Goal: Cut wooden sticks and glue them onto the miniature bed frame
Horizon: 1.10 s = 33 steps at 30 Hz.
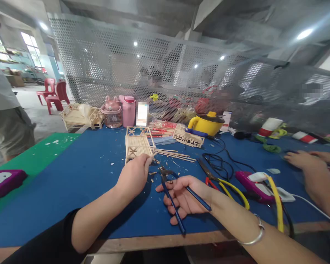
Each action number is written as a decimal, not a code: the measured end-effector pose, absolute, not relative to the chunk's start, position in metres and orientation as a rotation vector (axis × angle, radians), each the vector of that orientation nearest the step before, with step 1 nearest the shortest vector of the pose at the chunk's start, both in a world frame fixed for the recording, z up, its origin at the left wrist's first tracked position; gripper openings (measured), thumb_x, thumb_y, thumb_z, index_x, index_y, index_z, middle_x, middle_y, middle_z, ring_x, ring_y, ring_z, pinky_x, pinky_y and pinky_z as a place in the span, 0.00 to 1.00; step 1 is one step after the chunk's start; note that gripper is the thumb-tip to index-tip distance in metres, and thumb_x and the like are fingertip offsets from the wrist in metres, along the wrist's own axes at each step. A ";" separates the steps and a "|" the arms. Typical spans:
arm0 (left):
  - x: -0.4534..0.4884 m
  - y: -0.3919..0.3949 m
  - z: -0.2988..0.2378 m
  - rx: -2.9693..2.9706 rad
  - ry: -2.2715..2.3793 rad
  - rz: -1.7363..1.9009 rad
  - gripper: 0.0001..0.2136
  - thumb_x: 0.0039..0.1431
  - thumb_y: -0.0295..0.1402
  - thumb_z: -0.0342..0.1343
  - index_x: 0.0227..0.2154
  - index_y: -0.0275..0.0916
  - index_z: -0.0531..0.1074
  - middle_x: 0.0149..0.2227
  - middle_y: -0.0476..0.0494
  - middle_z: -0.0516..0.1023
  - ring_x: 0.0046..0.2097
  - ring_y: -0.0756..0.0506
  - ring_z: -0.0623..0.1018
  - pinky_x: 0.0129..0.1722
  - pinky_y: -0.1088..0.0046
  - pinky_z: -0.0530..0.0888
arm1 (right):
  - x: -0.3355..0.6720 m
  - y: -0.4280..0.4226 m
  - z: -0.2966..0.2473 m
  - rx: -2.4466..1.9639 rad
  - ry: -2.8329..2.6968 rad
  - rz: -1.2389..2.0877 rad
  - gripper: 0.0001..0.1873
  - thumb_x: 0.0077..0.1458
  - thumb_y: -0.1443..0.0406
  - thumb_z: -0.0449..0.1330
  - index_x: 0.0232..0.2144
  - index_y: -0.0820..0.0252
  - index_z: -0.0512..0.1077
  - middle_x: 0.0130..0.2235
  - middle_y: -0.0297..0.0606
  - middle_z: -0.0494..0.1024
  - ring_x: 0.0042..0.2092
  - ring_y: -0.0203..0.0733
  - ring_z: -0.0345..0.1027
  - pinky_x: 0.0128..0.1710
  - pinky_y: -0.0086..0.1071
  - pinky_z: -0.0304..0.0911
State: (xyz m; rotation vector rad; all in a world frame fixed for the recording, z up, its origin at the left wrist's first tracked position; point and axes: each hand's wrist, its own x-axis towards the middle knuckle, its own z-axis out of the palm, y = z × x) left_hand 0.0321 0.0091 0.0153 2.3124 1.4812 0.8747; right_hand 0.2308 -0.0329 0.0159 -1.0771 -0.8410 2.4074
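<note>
Working at a blue-topped bench [57, 212], a person handles a small wooden frame [139, 143] that looks like a doll's bed, set left of the bench's middle, toward the back edge. The left hand [134, 175] is closed at the frame's near right corner and seems to pinch it. The right hand [191, 194] lies palm up, fingers loosely curled, holding blue-handled pliers [173, 204] with the handles spread.

The frame appears well along: its slatted floor and crossed end rails are in place. Whether more pieces belong on it cannot be told, but loose sticks [178, 154] lie to its right, seemingly unused, and wood chips [152, 179] are scattered near the pliers' tips. A similar wooden piece [81, 116], apparently finished, stands at the back left corner.

For moving, the widest stretch of blue runs from the frame to the green strip [41, 154] along the left edge. The wooden front edge passes close to the pliers' handle ends. The right side is tighter: scissors [213, 175], a tangled black cord [217, 159] and a purple power strip [253, 185] crowd beyond the right wrist, and a co-worker's hand [301, 160] is near the right edge.
</note>
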 end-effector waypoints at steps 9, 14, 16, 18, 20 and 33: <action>0.035 0.011 0.005 2.044 1.266 0.930 0.15 0.62 0.39 0.39 0.34 0.40 0.70 0.31 0.44 0.77 0.34 0.45 0.74 0.33 0.73 0.66 | 0.242 -0.020 0.001 -0.788 -0.873 2.628 0.28 0.42 0.64 0.47 0.49 0.64 0.62 0.39 0.46 0.73 0.43 0.50 0.68 0.44 0.49 0.58; 0.041 0.013 -0.002 1.903 1.151 0.933 0.11 0.56 0.41 0.48 0.32 0.39 0.69 0.25 0.49 0.72 0.28 0.48 0.69 0.29 0.74 0.62 | 0.243 -0.018 -0.003 -0.804 -0.930 2.658 0.30 0.39 0.64 0.48 0.49 0.63 0.61 0.38 0.46 0.73 0.42 0.51 0.70 0.44 0.50 0.57; 0.043 0.014 -0.003 1.842 1.158 0.952 0.10 0.53 0.40 0.52 0.31 0.38 0.70 0.24 0.50 0.70 0.27 0.48 0.68 0.28 0.74 0.61 | 0.242 -0.020 0.000 -0.840 -0.977 2.643 0.30 0.39 0.64 0.49 0.49 0.63 0.62 0.37 0.46 0.74 0.42 0.51 0.70 0.44 0.48 0.58; 0.043 0.014 -0.002 1.798 1.152 0.983 0.11 0.54 0.40 0.51 0.32 0.38 0.71 0.26 0.49 0.71 0.29 0.47 0.69 0.30 0.74 0.62 | 0.241 -0.022 0.003 -0.857 -1.003 2.609 0.30 0.40 0.64 0.49 0.49 0.63 0.62 0.37 0.45 0.73 0.41 0.50 0.70 0.43 0.47 0.58; 0.042 0.015 -0.001 1.747 1.123 1.000 0.12 0.57 0.38 0.45 0.34 0.38 0.71 0.27 0.48 0.71 0.31 0.47 0.69 0.31 0.73 0.63 | 0.240 -0.024 0.006 -0.856 -1.010 2.577 0.31 0.39 0.64 0.49 0.49 0.64 0.62 0.36 0.45 0.73 0.40 0.50 0.70 0.43 0.47 0.59; 0.046 0.016 0.001 1.329 0.856 0.911 0.15 0.54 0.35 0.50 0.42 0.33 0.66 0.25 0.52 0.64 0.22 0.55 0.62 0.22 0.79 0.60 | 0.259 -0.040 0.021 -0.740 -1.305 2.130 0.33 0.38 0.64 0.55 0.51 0.62 0.60 0.35 0.42 0.71 0.36 0.46 0.70 0.38 0.43 0.62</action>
